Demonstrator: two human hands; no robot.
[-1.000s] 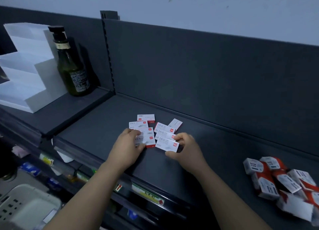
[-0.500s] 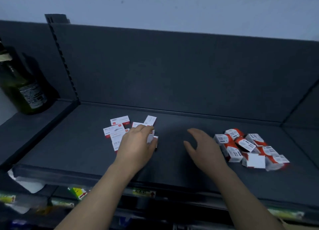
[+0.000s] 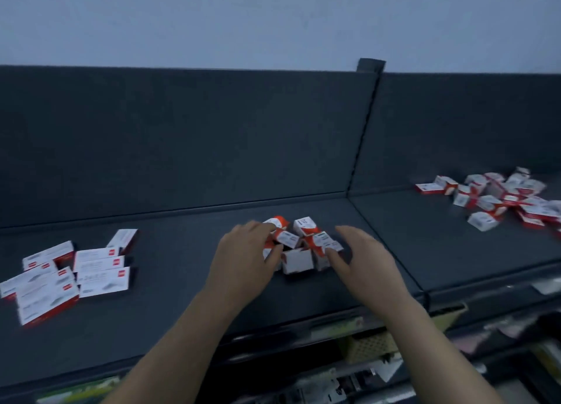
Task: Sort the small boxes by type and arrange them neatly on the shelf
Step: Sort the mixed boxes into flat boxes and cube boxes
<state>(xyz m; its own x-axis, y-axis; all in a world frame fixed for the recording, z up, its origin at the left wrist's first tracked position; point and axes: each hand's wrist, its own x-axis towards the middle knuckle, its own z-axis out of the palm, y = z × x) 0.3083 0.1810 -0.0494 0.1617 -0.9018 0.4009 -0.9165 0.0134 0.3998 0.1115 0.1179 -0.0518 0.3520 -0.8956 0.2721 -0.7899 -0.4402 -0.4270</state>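
A small heap of chunky orange-and-white boxes [image 3: 299, 242] lies mid-shelf on the dark grey shelf [image 3: 182, 252]. My left hand [image 3: 244, 259] rests against the heap's left side, its fingers lying over the nearest boxes. My right hand [image 3: 362, 258] flanks the heap on the right, fingers relaxed, thumb tip touching a box. Several flat white boxes with red corners [image 3: 69, 271] lie spread out at the far left. A bigger mixed pile of boxes [image 3: 498, 200] sits on the neighbouring shelf section to the right.
A dark back panel [image 3: 212, 136] rises behind the shelf, with a slotted upright post [image 3: 364, 124] between the two sections. Below the shelf's front edge, lower shelves hold price tags and a beige basket [image 3: 373, 346].
The view has swung right. Both hands have left the flat white boxes and moved right to either side of the orange-and-white heap. The mixed pile at the right has come into view.
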